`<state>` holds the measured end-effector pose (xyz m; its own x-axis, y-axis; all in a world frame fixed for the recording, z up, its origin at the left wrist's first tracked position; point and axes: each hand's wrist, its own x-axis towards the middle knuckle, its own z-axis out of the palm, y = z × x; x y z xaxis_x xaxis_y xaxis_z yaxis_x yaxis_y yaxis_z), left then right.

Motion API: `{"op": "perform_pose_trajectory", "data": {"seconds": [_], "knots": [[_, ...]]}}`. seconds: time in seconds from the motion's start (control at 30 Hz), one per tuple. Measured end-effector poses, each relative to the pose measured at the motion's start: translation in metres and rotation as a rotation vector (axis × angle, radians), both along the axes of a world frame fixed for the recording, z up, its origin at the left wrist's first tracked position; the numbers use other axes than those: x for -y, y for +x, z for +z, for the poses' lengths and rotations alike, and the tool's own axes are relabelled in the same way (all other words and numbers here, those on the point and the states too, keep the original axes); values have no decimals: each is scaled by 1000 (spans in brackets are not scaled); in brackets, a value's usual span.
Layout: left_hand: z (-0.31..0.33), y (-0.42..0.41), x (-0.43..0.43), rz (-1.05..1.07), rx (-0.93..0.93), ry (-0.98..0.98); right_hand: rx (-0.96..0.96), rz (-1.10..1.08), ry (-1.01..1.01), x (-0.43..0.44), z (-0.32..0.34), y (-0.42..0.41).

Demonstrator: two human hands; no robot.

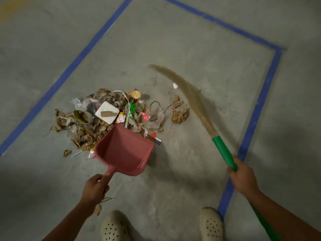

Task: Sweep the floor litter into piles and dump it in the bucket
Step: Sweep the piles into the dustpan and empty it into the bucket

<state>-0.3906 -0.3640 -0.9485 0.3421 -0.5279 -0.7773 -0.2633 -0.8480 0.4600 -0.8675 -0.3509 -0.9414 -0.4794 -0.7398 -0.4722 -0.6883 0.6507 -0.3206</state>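
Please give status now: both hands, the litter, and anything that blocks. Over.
Left grip holds pink dustpan handle, lip at litter pile. Right grip holds broom, bristles right of pile. Pan empty. Small clump lies apart; bucket not in view.

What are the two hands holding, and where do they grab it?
The left hand grips the pink plastic dustpan by its short handle. The right hand grips the straw-bristled broom partway along its green handle.
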Motion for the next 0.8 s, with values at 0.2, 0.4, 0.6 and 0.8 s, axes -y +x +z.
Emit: {"op": "perform_pose_trajectory", "data": {"seconds": [0.2, 0.4, 0.6, 0.8], "knots": [[-4, -3, 10, 6, -9, -74, 42, -143, 176, 75, -47, 5], [-7, -8, 10, 19, -41, -88, 21, 153, 244, 46, -51, 66], [9, 9, -14, 22, -55, -34, 30, 306, 203, -24, -16, 96], [16, 64, -57, 29, 7, 5, 31, 93, 114, -45, 17, 94]]}}
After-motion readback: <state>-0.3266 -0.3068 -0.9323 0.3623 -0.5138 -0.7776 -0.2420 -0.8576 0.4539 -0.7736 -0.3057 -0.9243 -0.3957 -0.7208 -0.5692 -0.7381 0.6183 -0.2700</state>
